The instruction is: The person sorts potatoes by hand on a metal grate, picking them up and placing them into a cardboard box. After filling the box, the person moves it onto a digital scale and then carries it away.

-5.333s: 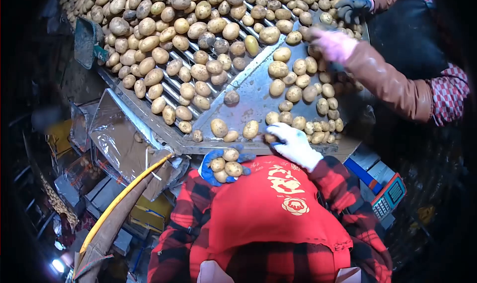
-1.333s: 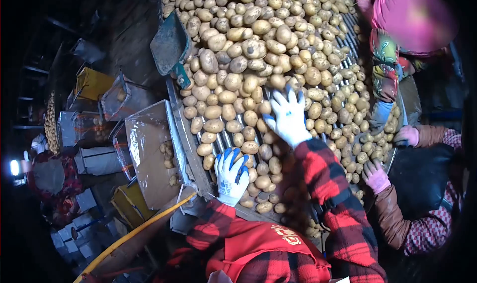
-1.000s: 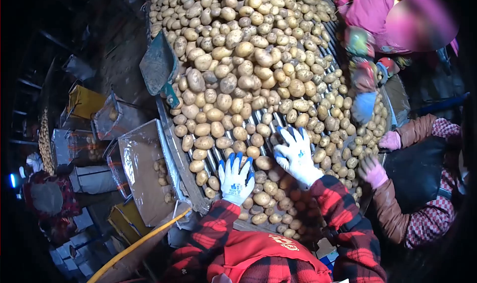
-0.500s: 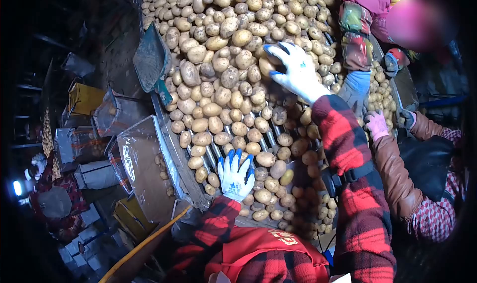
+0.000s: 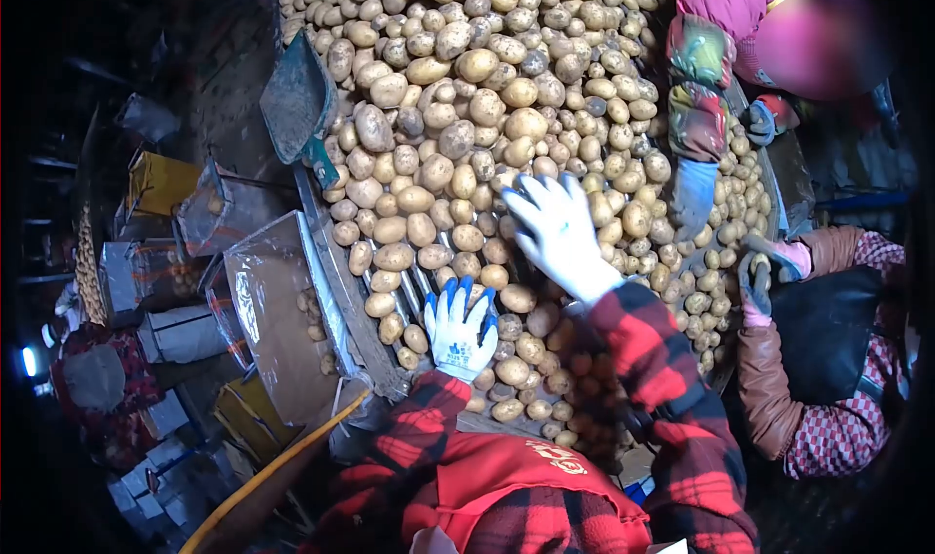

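Potatoes (image 5: pixel 390 230) lie heaped over metal bars (image 5: pixel 416 282). The left hand (image 5: pixel 461 332), fingers spread, is at their near edge; the right hand (image 5: pixel 557 233), likewise splayed, is over the heap. Neither visibly grips anything. Light, flat-fingered contact is advisable to limit bruising. Versus half a second ago, the right hand sits lower, nearer the left.
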Available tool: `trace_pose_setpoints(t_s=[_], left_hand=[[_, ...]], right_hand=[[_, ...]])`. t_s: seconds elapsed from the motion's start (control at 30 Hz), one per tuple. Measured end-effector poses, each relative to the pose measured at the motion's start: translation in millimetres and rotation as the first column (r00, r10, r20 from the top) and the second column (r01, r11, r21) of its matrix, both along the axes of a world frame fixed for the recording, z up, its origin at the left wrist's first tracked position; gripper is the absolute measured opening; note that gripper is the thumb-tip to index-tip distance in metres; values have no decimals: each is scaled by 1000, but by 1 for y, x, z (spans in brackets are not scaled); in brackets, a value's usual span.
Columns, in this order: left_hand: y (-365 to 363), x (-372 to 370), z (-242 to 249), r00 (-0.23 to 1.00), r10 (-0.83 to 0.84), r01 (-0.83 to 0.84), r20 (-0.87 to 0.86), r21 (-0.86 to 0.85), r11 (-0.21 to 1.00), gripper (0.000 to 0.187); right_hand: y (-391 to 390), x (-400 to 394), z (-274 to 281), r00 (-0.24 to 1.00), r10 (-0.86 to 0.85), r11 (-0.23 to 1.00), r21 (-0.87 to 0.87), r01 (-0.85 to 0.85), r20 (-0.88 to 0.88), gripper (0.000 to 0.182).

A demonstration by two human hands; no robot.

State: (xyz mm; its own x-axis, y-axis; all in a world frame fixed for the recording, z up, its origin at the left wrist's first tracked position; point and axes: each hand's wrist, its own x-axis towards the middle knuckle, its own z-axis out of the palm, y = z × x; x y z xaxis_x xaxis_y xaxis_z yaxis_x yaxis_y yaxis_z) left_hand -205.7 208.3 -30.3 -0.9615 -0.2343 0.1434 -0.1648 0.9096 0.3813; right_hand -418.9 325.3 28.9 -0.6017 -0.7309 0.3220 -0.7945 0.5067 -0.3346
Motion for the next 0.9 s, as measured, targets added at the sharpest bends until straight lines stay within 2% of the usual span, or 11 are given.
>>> trace_pose_setpoints(t_s=[0.13, 0.27, 0.33, 0.4, 0.47, 0.5, 0.6, 0.73, 0.8, 0.83, 0.9], left_hand=[[-2, -1, 2, 1000, 5, -5, -13, 2, 1000, 49], [-10, -5, 3, 991, 76, -63, -114, 113, 992, 35], [-9, -10, -2, 979, 131, -112, -157, 121, 986, 34], [-7, -25, 15, 978, 96, -84, -183, 72, 994, 34], [-6, -38, 29, 973, 92, -51, -213, 192, 980, 35], [-5, -42, 29, 974, 83, -42, -210, 193, 980, 35], [1, -55, 32, 953, 89, 24, -289, 365, 931, 34], [17, -71, 34, 977, 58, 107, -205, 708, 698, 38], [25, -84, 35, 996, 84, -51, 13, 887, 459, 33], [32, -88, 41, 994, 107, -26, 17, 996, 80, 37], [23, -106, 40, 981, -25, -190, 190, 946, -261, 56]], right_hand=[[-42, -4, -36, 996, -93, 991, 93, 94, -17, 41], [-20, 8, -38, 915, -75, 987, -104, 126, 397, 29], [-1, 44, -37, 853, -143, 988, 19, 154, 503, 21], [22, 61, -39, 987, 115, 990, -96, -105, 112, 25], [39, 72, -25, 962, 188, 982, -58, -179, 198, 29], [46, 65, -20, 941, 188, 979, -129, -157, 283, 31], [50, 10, -4, 992, -94, 981, -177, 78, -84, 46], [36, -85, -39, 871, -400, 885, 126, 448, -285, 39], [33, -112, -54, 882, -468, 841, 277, 465, -57, 30], [38, -113, -56, 889, -457, 870, 188, 455, -38, 27], [47, -87, -35, 931, -362, 931, -71, 358, -54, 31]])
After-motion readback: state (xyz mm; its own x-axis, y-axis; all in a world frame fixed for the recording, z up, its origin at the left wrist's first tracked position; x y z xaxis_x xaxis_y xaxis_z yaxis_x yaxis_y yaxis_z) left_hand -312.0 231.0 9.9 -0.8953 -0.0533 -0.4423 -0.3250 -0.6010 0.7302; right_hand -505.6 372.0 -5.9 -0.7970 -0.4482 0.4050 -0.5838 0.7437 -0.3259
